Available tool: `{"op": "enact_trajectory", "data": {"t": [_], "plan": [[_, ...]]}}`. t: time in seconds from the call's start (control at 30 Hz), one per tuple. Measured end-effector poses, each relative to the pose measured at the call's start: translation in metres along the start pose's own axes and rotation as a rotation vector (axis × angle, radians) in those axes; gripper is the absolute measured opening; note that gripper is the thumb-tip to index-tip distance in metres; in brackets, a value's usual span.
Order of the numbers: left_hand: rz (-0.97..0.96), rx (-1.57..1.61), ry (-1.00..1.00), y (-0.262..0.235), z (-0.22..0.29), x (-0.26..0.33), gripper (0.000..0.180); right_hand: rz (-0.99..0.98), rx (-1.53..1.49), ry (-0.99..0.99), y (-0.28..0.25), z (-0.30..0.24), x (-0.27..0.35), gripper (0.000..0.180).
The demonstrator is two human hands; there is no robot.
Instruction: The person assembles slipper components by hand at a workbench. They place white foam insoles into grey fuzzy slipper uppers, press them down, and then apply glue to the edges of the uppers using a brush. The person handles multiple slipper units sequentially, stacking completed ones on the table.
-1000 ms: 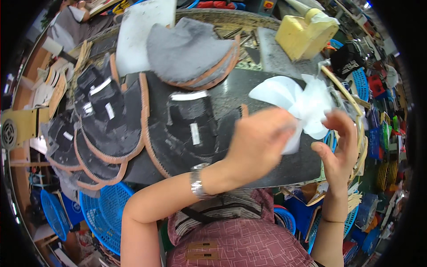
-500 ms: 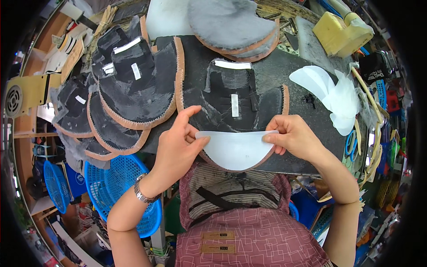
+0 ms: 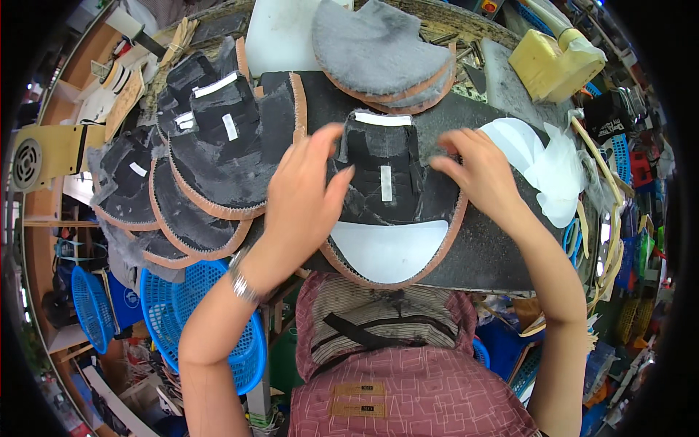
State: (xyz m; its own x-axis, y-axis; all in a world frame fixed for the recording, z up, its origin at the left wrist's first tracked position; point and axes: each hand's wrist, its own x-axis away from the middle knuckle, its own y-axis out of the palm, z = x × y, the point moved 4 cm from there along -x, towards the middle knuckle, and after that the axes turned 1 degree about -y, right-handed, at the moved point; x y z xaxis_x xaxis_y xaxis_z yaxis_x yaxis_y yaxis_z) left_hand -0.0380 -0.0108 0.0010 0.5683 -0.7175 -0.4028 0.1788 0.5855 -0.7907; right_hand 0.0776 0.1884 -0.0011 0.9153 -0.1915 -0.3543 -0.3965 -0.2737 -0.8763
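I see both hands pressing flat on a dark shoe upper (image 3: 382, 182) lying on the table (image 3: 488, 247), a white insert (image 3: 386, 247) at its near edge. The left hand (image 3: 302, 197) and right hand (image 3: 477, 171) each have a released grip, fingers spread, grasping nothing. A stack of similar uppers (image 3: 196, 160) lies just to the left.

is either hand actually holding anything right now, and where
Nothing is gripped. The left hand and right hand lie flat on the dark shoe upper, one at each side edge, above the white insert.

A small white rectangular label (image 3: 385, 183) sits upright mid-frame on the dark shoe upper. Similar white labels (image 3: 230, 127) mark the uppers at upper left. Two tan patches (image 3: 361, 399) lie at bottom centre.
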Motion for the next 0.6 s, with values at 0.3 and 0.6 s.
{"op": "enact_trajectory", "data": {"t": [0.3, 0.6], "plan": [[-0.143, 0.863, -0.427, 0.003, 0.015, -0.007, 0.034, -0.269, -1.276, 0.678, 0.009, -0.020, 0.000, 0.017], [-0.111, 0.510, 0.196, -0.046, 0.066, 0.020, 0.034, 0.159, -1.342, 0.509, -0.005, -0.049, 0.034, 0.007]]}}
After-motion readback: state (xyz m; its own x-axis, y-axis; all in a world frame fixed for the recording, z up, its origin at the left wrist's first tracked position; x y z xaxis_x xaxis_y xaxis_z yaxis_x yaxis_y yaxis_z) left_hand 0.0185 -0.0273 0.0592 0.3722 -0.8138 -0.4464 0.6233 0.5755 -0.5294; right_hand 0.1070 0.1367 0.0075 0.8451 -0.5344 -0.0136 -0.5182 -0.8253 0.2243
